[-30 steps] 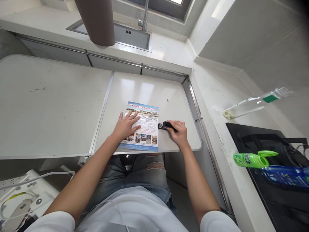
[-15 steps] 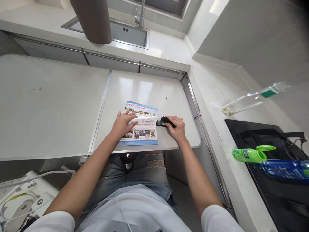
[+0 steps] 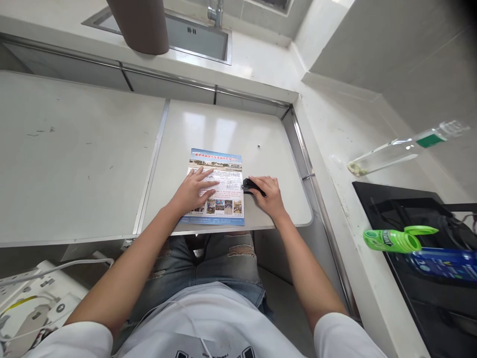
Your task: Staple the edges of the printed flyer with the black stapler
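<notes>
A printed leaflet with a blue border, red heading and small photos lies flat on the white folding table. My left hand rests on its left half, palm down with the fingers spread. Just off the leaflet's right edge, my right hand is closed around a black stapler. The stapler's front end is at the paper's edge; whether the sheet is between its jaws I cannot tell. A tiny dark object sits farther back on the table.
Behind the table is a counter with a steel sink and a brown cylinder. On the right-hand counter are a clear plastic bottle, a green bottle and a blue bottle. A white appliance with cables stands lower left.
The leaflet's raised, creased middle now lies flat. The stapler has moved slightly left to the paper's edge, and its jaws look closer together. My left hand stays on the leaflet.
</notes>
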{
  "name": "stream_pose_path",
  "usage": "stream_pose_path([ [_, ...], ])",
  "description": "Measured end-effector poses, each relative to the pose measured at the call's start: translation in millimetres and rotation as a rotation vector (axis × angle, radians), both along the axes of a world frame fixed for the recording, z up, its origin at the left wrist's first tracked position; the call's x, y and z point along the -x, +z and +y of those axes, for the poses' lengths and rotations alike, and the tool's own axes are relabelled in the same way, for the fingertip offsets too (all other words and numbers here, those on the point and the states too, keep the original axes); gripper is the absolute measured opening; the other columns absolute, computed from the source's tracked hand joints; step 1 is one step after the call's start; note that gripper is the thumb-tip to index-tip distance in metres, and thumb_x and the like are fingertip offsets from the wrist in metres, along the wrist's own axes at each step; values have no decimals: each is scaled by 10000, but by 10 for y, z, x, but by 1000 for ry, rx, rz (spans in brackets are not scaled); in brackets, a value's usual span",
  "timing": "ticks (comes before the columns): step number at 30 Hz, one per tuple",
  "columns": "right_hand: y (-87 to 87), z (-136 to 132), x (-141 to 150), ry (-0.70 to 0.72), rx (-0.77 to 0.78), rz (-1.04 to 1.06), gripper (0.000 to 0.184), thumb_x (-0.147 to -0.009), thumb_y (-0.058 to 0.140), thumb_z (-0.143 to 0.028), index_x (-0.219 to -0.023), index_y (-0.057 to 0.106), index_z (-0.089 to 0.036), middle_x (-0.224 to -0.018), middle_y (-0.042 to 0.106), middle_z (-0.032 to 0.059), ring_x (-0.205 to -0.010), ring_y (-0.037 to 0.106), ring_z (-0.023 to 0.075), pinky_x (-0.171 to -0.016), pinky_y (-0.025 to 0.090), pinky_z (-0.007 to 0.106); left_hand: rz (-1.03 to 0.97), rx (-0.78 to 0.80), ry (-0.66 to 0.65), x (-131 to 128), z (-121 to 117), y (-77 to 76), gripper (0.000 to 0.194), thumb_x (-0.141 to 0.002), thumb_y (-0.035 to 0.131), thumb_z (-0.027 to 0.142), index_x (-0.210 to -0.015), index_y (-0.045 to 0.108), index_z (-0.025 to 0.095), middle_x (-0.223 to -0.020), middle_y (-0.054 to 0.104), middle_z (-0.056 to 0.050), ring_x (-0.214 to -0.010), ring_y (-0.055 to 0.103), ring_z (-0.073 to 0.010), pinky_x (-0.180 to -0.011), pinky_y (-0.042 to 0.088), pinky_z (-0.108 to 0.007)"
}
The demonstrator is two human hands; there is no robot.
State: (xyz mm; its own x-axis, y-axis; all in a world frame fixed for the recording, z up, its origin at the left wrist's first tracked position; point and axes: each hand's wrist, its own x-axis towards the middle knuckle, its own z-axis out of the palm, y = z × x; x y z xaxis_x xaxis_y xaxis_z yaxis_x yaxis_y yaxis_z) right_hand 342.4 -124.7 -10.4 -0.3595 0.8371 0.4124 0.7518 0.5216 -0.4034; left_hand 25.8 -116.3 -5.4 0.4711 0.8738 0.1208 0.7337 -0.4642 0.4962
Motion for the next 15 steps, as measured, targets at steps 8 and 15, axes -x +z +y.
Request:
stream_pose_path([
  [8, -30, -25, -38, 25, -56, -87, 458, -1032, 497, -254, -1470, 529, -388, -1238, 677, 58, -1065, 625, 245, -944, 378, 446, 29, -13, -62, 33, -2, 11, 362, -913, 623, 418, -1253, 741, 380, -1585, 472, 33, -1515, 323, -347, -1245, 262, -563],
  [15, -55, -36, -56, 14, -51, -143, 484, -1017, 507, -246, -1468, 533, -421, -1239, 676, 54, -1039, 619, 255, -958, 350, 473, 24, 12, -50, 22, 11, 8, 384, -893, 644, 450, -1260, 737, 383, -1611, 430, 41, -1510, 319, -353, -1242, 253, -557],
])
